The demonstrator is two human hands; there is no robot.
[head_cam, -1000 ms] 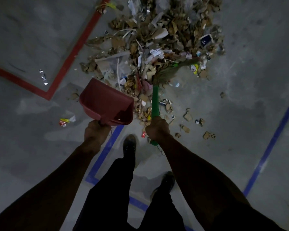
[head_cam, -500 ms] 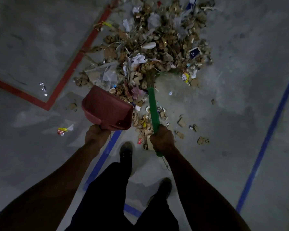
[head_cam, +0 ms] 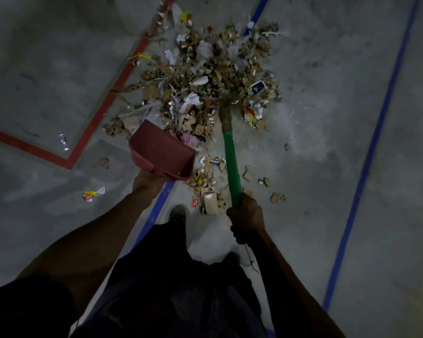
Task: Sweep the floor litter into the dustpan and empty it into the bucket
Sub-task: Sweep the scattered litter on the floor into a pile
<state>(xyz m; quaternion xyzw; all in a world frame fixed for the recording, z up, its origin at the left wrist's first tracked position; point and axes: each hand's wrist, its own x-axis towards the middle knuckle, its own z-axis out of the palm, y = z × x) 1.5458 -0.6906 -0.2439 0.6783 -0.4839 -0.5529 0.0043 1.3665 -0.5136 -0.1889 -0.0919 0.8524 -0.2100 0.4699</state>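
The green handle of the broom (head_cam: 232, 167) is held tight in the right hand (head_cam: 247, 217), with the fingers curled all the way round its near end. The brown bristles at the far end are pushed into the near side of the big litter pile (head_cam: 215, 79). The red dustpan (head_cam: 162, 152) is held by the left hand (head_cam: 148, 182), which is wrapped round its short handle at the back. The pan is tipped, with its open mouth turned toward the pile and its front edge lying just beside the nearest scraps. It cannot be told if that edge is touching the floor.

A loose trail of small cardboard bits (head_cam: 210, 184) is spread between the pan and the broom handle, close to a shoe (head_cam: 177, 213). Bare grey floor (head_cam: 315, 167) is seen to the right of the broom, out to a long blue line (head_cam: 366, 162). To the left, a red line (head_cam: 100, 113) bends round a corner, and its far stretch is met by the pile's edge. A small red and yellow wrapper (head_cam: 91, 194) lies alone, well apart from the pile. Both arms are stretched forward and down, the right one a little straighter.
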